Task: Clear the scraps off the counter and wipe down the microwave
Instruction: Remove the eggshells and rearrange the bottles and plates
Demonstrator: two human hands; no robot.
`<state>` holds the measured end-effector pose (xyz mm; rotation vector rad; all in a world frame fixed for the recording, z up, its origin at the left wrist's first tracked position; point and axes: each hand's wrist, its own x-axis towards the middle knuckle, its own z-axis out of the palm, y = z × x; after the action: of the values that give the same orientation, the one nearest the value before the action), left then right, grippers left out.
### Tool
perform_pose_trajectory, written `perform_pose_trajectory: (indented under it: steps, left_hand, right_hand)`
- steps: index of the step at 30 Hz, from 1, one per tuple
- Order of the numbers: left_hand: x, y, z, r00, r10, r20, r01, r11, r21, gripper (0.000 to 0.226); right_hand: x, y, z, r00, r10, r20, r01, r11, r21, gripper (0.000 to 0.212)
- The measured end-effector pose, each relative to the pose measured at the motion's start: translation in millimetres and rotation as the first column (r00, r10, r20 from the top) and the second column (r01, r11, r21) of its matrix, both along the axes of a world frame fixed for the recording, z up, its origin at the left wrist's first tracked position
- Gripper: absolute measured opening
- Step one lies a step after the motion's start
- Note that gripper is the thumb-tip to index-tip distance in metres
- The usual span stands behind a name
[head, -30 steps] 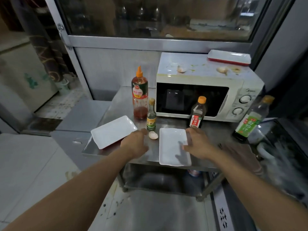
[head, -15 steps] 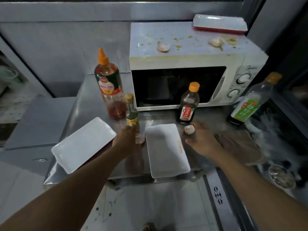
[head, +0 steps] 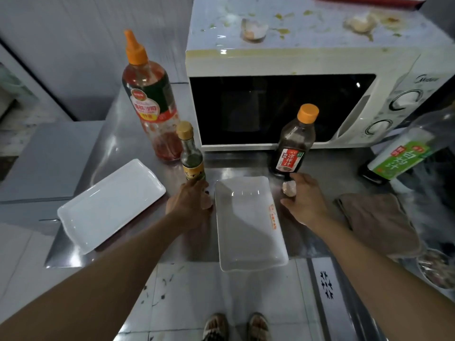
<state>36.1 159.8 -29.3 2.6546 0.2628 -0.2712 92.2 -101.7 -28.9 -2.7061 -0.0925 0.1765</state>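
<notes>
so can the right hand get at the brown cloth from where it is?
Probably yes. The right hand rests on the counter beside the scrap, and the cloth lies uncovered just to its right with nothing between them.

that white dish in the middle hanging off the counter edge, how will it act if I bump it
The white rectangular dish overhangs the steel counter, so a nudge toward you could tip it off. It looks glazed and rigid, probably slippery on metal and breakable.

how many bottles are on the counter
4: a ketchup bottle back left, a small bottle before it, a dark sauce bottle by the microwave, a green-labelled bottle far right.
</notes>
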Motion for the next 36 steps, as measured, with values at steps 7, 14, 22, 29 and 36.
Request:
perform_pose_trajectory:
  steps: [7,14,22,29,36]
  left_hand:
    - [3,-3,-5,0.999,0.046,-0.021,-0.045,0.999,0.026,0.055]
    - [1,-6,-5,0.998,0.058,-0.013,-0.058,0.998,0.019,0.019]
    - [-7,-8,15,0.992,0.074,0.099,-0.069,0.996,-0.054,0.024]
    - [2,-17,62,0.988,-0.039,0.151,0.048,0.997,-0.062,0.027]
    - [16,-26,123,0.966,-0.068,0.251,0.081,0.996,-0.041,0.026]
  right_hand:
    - [7,-1,-9,0.994,0.083,0.067,-0.083,0.996,-0.014,0.049]
    - [13,-6,-18,0.984,0.156,0.084,-0.149,0.985,-0.083,0.009]
    - [7,-8,3,0.987,0.132,0.094,-0.133,0.991,0.003,0.022]
    - [-7,-10,49,0.979,0.119,0.164,-0.131,0.989,0.063,0.035]
    - [-18,-3,110,0.957,0.097,0.275,-0.116,0.992,0.052,0.040]
